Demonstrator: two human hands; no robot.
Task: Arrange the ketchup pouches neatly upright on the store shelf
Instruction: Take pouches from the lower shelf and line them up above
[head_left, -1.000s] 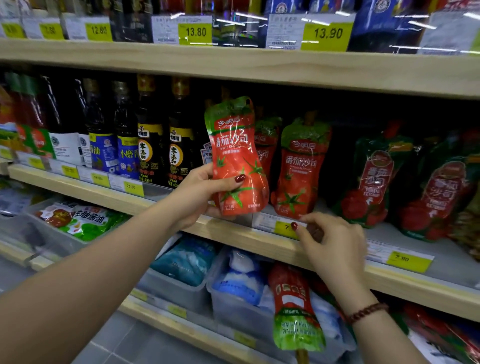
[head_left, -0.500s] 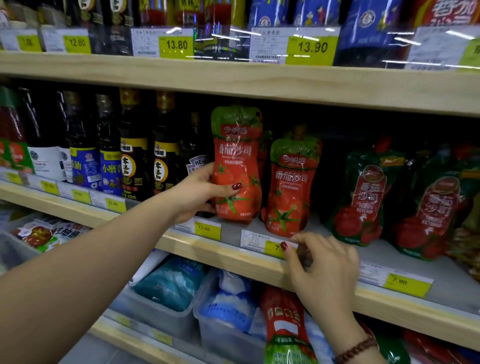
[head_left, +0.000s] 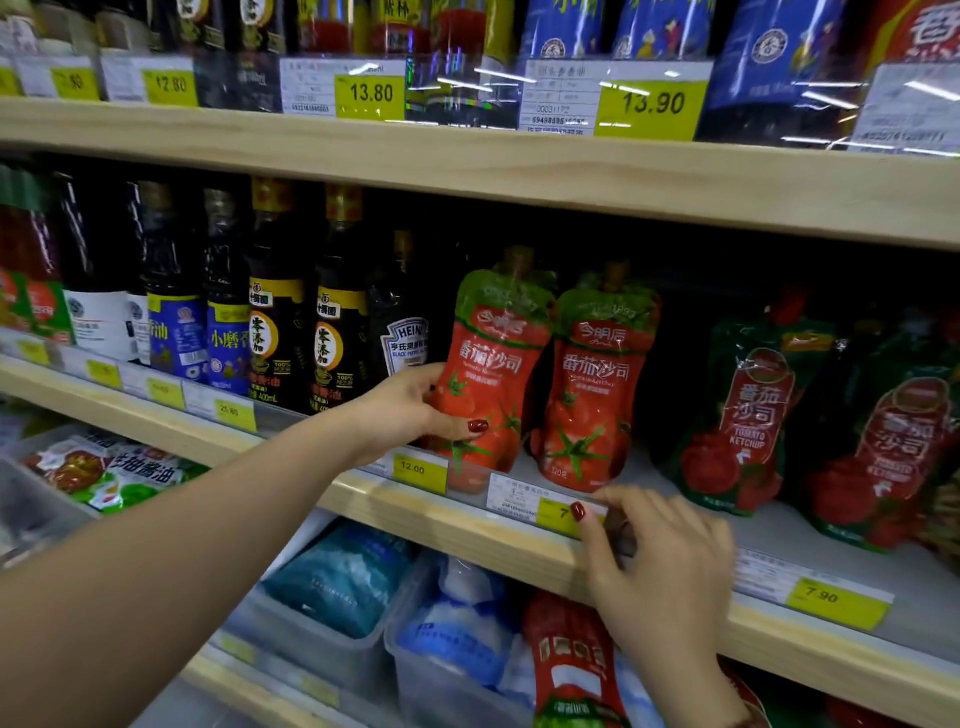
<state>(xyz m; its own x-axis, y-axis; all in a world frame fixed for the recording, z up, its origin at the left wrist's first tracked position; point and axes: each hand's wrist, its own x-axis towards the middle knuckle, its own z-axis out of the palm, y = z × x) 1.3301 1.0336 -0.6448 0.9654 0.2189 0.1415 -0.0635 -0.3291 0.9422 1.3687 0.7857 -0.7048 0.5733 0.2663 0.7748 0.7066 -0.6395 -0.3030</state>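
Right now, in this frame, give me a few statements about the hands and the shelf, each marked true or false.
1. The left hand grips a red ketchup pouch. True.
2. The right hand holds another pouch. False: it is at the shelf edge, thumb on a price tag.
3. A matching pouch stands upright beside the gripped one. True.
4. The tag under the left hand reads 7.90. False: the 12.00 tag sits there.
5. Bottles stand right of the red pouches. False: the dark bottles are on their left.
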